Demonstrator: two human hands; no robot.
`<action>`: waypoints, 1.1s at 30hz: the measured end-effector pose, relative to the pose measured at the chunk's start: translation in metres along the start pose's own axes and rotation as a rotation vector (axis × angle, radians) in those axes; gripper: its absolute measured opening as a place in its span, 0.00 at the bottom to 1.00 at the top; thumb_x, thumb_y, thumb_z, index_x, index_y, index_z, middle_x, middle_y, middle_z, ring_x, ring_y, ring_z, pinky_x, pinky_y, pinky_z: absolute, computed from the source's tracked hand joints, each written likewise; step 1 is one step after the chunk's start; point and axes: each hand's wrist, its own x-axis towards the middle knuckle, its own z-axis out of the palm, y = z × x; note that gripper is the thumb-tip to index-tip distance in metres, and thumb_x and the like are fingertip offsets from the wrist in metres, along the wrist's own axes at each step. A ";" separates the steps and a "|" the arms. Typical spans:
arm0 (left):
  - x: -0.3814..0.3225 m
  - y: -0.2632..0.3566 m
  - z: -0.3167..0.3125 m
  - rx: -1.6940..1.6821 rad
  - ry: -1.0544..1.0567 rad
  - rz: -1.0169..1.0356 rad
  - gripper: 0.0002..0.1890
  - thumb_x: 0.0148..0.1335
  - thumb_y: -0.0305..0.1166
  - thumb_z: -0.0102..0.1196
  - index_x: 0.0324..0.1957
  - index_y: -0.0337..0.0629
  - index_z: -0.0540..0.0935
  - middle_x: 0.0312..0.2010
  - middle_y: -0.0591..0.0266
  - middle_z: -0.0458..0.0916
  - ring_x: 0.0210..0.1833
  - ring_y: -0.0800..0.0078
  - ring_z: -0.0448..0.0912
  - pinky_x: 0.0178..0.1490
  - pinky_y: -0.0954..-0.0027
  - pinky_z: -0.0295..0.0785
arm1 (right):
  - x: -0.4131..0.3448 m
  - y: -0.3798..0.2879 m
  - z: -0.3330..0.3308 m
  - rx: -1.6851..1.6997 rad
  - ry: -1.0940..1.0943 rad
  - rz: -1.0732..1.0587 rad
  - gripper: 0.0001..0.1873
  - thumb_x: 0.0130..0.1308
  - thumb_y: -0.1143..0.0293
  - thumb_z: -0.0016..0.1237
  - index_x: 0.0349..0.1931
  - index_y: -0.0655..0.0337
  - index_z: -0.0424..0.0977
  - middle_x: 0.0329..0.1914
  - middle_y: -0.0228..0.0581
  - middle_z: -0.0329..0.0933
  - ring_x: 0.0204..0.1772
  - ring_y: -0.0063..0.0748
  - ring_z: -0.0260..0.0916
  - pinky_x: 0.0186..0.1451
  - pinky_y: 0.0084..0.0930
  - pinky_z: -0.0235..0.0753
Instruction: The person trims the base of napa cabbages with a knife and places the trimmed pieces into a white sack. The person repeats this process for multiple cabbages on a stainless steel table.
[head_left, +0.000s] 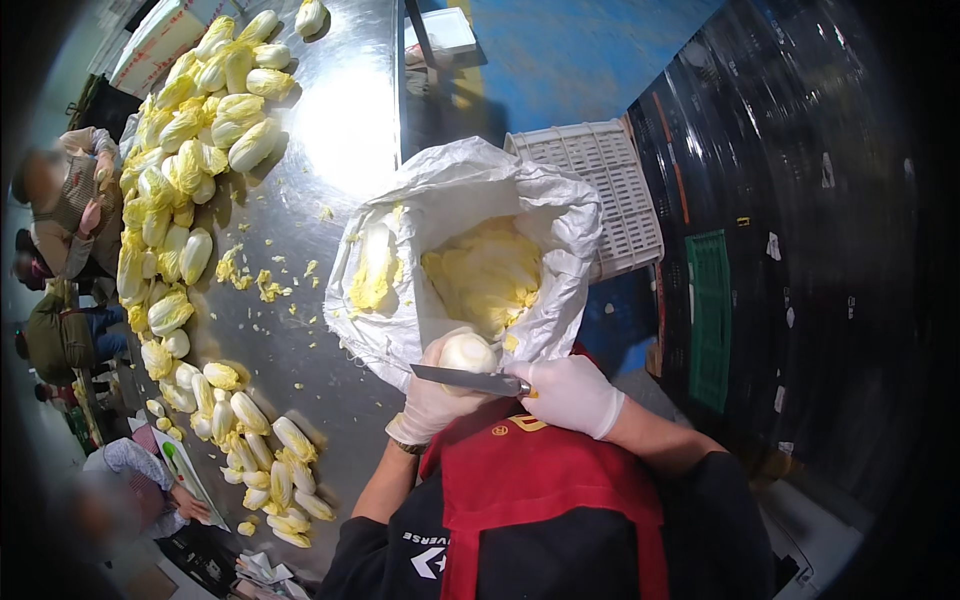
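Observation:
Gloved in white, my left hand (435, 405) holds a napa cabbage (466, 351) with its pale cut base facing up. A knife (465, 379) is gripped by the handle in my gloved right hand (566, 394). Its blade points left and lies across the near side of the cabbage base; whether it touches is hard to tell. Just beyond my hands, a white woven sack (555, 202) stands open, with yellow cabbage leaves (487, 266) inside. One whole cabbage (373, 262) rests on the sack's folded left rim.
A metal table (300, 420) runs along the left, bearing a long heap of napa cabbages (180, 172) and leaf scraps (270, 287). Beyond it are several people. A white plastic crate (600, 195) stands behind the sack; stacked dark crates (795, 225) line the right.

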 end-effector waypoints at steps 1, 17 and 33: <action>-0.002 0.001 -0.002 0.034 -0.017 0.014 0.40 0.37 0.40 0.77 0.53 0.36 0.72 0.46 0.54 0.78 0.47 0.65 0.80 0.49 0.67 0.75 | -0.001 -0.001 0.000 -0.001 0.003 0.001 0.08 0.56 0.69 0.48 0.37 0.53 0.74 0.22 0.46 0.76 0.28 0.50 0.77 0.31 0.43 0.76; -0.023 0.026 -0.013 0.194 -0.131 -0.065 0.34 0.39 0.31 0.71 0.52 0.32 0.73 0.42 0.57 0.82 0.46 0.71 0.81 0.53 0.69 0.74 | -0.010 0.008 0.019 -0.005 -0.002 -0.022 0.16 0.54 0.65 0.52 0.45 0.49 0.78 0.25 0.44 0.78 0.28 0.44 0.78 0.31 0.37 0.76; -0.032 0.015 -0.032 -0.036 -0.118 -0.108 0.37 0.39 0.30 0.73 0.55 0.36 0.72 0.46 0.60 0.79 0.50 0.75 0.77 0.57 0.71 0.71 | -0.020 0.100 0.032 -0.083 -0.039 0.336 0.10 0.58 0.63 0.48 0.34 0.56 0.79 0.26 0.51 0.78 0.31 0.52 0.77 0.35 0.40 0.77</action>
